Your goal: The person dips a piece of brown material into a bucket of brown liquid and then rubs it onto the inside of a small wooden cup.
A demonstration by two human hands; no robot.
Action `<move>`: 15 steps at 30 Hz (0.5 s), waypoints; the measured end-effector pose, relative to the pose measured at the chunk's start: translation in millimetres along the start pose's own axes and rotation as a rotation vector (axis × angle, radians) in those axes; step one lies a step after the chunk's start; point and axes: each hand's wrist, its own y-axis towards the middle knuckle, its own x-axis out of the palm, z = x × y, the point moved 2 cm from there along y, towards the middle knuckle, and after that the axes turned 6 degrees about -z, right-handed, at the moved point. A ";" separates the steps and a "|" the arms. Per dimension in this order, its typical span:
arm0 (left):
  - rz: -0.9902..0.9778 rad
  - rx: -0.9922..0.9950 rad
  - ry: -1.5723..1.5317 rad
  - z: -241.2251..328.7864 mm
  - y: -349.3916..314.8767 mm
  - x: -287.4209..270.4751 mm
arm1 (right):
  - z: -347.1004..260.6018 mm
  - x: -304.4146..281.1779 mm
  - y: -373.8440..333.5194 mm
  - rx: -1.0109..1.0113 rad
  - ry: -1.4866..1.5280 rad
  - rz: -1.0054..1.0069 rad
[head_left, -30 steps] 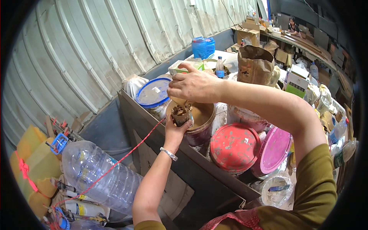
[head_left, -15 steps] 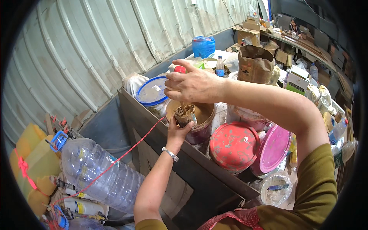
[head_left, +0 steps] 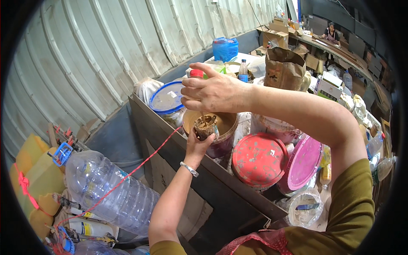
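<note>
Here we are: my left hand [head_left: 196, 146] is wrapped around the crusted brown cup [head_left: 206, 128], grip clamped on its side, holding it up over the near rim of the wide bucket [head_left: 222, 148]. Above it, my right hand [head_left: 213, 91] bends down, grip closed on a thin stick [head_left: 203, 115] as far as I can tell; the fingertips are partly hidden, and one finger juts out free. I'd call this step working the stick inside the cup, stirring or scraping. The next move calls for a steady left hold while the right steers the stick round the inner wall. Now, the lie of it: the stick runs nearly upright, lower end down in the cup. The cup's mouth faces up, its long axis leaning a little, base toward my right.
</note>
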 end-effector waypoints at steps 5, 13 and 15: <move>-0.018 0.018 -0.037 6.6 -2.0 4.0 | 0.0 -1.3 -2.2 -0.006 0.016 -0.015; -0.026 0.022 -0.018 -3.8 -2.3 1.6 | 0.0 -3.5 0.9 -0.029 0.026 0.098; -0.047 0.000 -0.028 -3.0 -2.6 1.8 | 0.7 -4.6 0.5 -0.032 0.021 0.077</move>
